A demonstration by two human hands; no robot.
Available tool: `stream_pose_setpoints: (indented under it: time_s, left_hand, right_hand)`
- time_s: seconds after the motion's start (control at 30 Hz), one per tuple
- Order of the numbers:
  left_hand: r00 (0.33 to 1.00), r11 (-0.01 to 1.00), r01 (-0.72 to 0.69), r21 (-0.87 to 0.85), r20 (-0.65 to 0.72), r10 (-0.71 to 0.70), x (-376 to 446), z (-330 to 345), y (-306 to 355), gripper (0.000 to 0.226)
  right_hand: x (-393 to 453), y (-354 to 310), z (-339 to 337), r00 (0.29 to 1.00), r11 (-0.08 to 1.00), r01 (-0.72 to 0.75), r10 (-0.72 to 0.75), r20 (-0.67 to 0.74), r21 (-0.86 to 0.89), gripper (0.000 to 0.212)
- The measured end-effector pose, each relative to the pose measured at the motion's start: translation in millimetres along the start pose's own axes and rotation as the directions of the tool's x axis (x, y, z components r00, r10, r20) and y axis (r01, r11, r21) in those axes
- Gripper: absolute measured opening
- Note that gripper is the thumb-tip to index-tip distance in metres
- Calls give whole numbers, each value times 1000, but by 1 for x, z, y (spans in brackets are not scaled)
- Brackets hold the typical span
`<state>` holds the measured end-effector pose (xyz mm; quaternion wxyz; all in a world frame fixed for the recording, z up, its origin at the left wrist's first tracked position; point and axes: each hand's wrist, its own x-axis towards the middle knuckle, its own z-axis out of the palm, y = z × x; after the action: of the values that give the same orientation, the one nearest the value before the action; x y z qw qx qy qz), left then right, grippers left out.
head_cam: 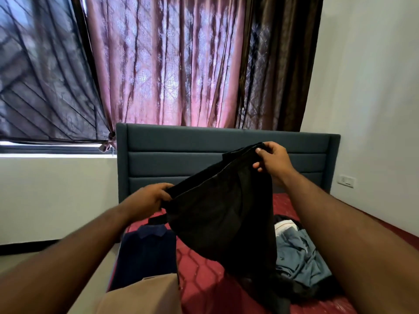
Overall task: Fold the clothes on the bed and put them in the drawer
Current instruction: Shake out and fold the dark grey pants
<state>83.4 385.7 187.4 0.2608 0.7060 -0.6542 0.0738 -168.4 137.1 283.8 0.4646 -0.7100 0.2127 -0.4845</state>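
Tan folded garment (145, 295) in foreground; above the bed (204, 279), left hand (148, 200) and right hand (271, 159) each pinch the black garment (222, 214). Level both corners before folding.

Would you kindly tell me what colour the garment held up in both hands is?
The cloth garment is black, seen best in the head view.

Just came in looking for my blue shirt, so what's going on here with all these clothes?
A person is holding a black garment up over the bed, the left hand gripping one edge and the right hand pinching the other, higher up. A folded navy shirt and a tan piece lie on the left; a crumpled blue-grey pile waits on the right.
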Motion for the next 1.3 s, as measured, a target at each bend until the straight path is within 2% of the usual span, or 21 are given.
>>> stream_pose_setpoints:
  time_s: [0.1, 0.2, 0.23, 0.27, 0.3, 0.33, 0.37, 0.4, 0.43, 0.47, 0.53, 0.6, 0.67, 0.73, 0.8, 0.87, 0.97, 1.1, 1.17, 1.23, 1.3]
  left_hand:
    - [987, 977, 132, 168, 70, -145, 12, -33, 9, 50]
    - [964, 944, 209, 254, 106, -242, 12, -61, 8, 89]
    - [959, 924, 215, 315, 110, -260, 12, -68, 8, 94]
    - [959, 902, 225, 368, 80, -271, 14, -73, 9, 88]
    - [964, 896, 236, 377, 26, -265, 16, -79, 10, 71]
    - [968, 919, 245, 309, -35, -247, 19, -84, 12, 47]
    - [967, 956, 248, 160, -99, -234, 22, -87, 14, 26]
    - [959, 971, 239, -25, -151, -240, 25, -90, 18, 15]
    - [950, 964, 199, -175, -206, -234, 28, -91, 21, 14]
    - [940, 952, 144, -272, -262, -217, 30, -94, 25, 21]
    - [932, 938, 94, -333, -302, -200, 32, -99, 32, 29]
    - [947, 941, 103, -323, -259, -192, 35, -107, 33, 27]
    - [958, 952, 164, -258, -188, -216, 37, -116, 32, 26]
    - [954, 958, 266, -111, -114, -278, 38, -125, 32, 26]
    - [934, 936, 349, 42, -97, -344, 39, -132, 33, 22]
    - [917, 913, 391, 119, -132, -376, 39, -135, 33, 21]
    - [916, 898, 391, 201, -181, -358, 39, -135, 36, 20]
    - [925, 861, 375, 343, -206, -321, 35, -135, 39, 13]
    - [909, 900, 361, 243, -308, -281, 34, -134, 32, 15]
    - [865, 955, 297, -22, -418, -278, 34, -139, 30, 13]
    - [806, 949, 194, -251, -511, -299, 36, -153, 39, 17]
  right_hand:
    - [0, -6, -5, 994, 997, 66, -68, 81, 26, 38]
    - [1, -12, -16, 947, 958, 234, -186, 260, -166, 39]
    - [2, -14, -20, 930, 927, 292, -218, 295, -235, 38]
    - [3, -17, -24, 906, 870, 376, -272, 326, -320, 37]
    - [5, -19, -27, 867, 791, 472, -337, 367, -389, 35]
    - [4, -22, -31, 818, 698, 561, -386, 426, -445, 31]
    - [5, -23, -35, 761, 592, 642, -414, 499, -487, 31]
    - [6, -23, -38, 697, 493, 713, -429, 574, -499, 34]
    - [7, -24, -41, 644, 428, 763, -438, 627, -485, 38]
    - [7, -27, -43, 636, 421, 770, -451, 626, -479, 39]
    - [8, -38, -48, 713, 532, 701, -538, 449, -475, 35]
    - [13, -48, -54, 787, 639, 604, -573, 229, -476, 27]
    - [13, -55, -54, 841, 696, 522, -517, 160, -494, 23]
    - [8, -65, -48, 888, 758, 457, -423, 182, -466, 24]
    - [-1, -77, -44, 909, 842, 400, -316, 272, -361, 24]
    - [-10, -91, -45, 888, 886, 357, -225, 400, -296, 24]
    - [-17, -107, -50, 838, 880, 303, -63, 542, -365, 30]
    - [-22, -117, -51, 838, 904, 239, -7, 546, -355, 37]
    - [-26, -124, -50, 868, 908, 250, -56, 493, -336, 41]
    - [-29, -138, -50, 912, 912, 255, -117, 393, -322, 48]
    - [-31, -155, -52, 942, 934, 268, -203, 267, -237, 44]
